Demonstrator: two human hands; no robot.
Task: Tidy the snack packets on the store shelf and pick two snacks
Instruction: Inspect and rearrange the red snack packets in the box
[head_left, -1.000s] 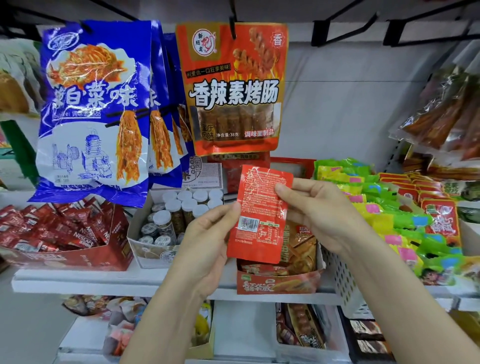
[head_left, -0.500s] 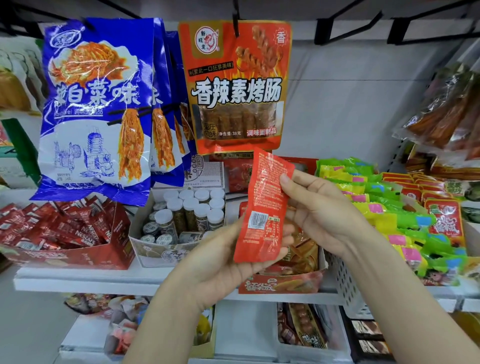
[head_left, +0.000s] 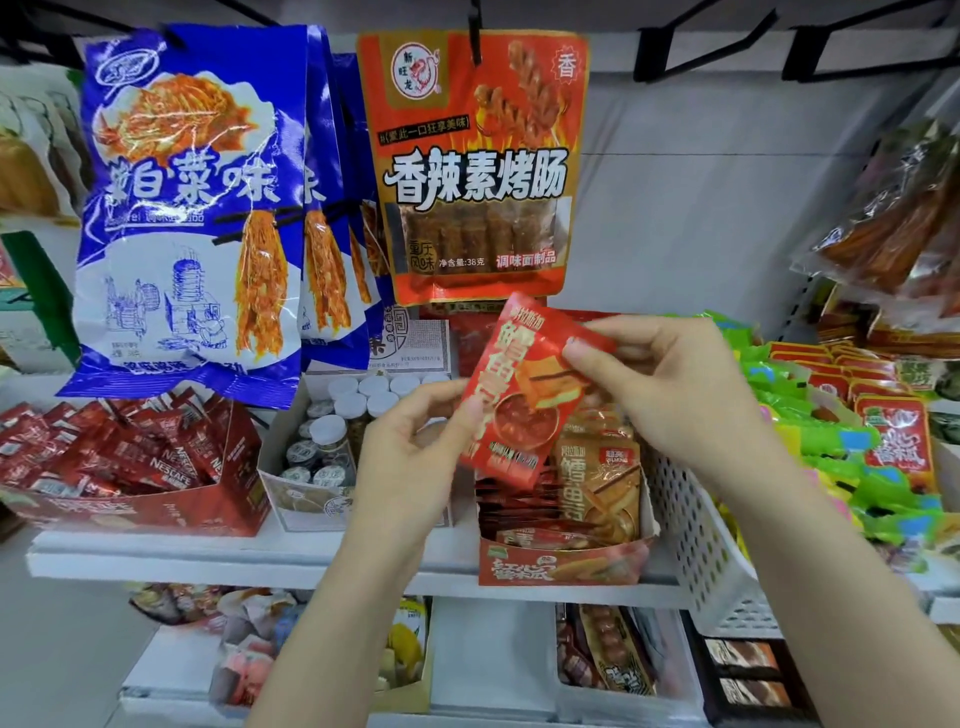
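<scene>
White shelf boards are carrying most of what is showing, with a lower shelf of mixed packets sitting underneath. Blue bags are hanging from hooks above the shelf's left part, and an orange sausage-snack bag is hanging beside them near the middle. Along the front edge at the left, a red carton of coffee sachets is standing, and just right of it a white carton of small capped jars is sitting. Toward the right edge, a white perforated basket is holding green and pink packets. Between the jars and the basket, an open display box is standing at the front edge, filled with upright orange and red packets.

Both hands are holding a small red snack packet in the air directly above that display box, tilted, with its printed front facing the camera. The right hand is pinching the packet's upper right edge between thumb and forefinger, with the other fingers curled behind. The left hand is pinching the lower left edge, thumb in front and fingers curled behind the packet.
</scene>
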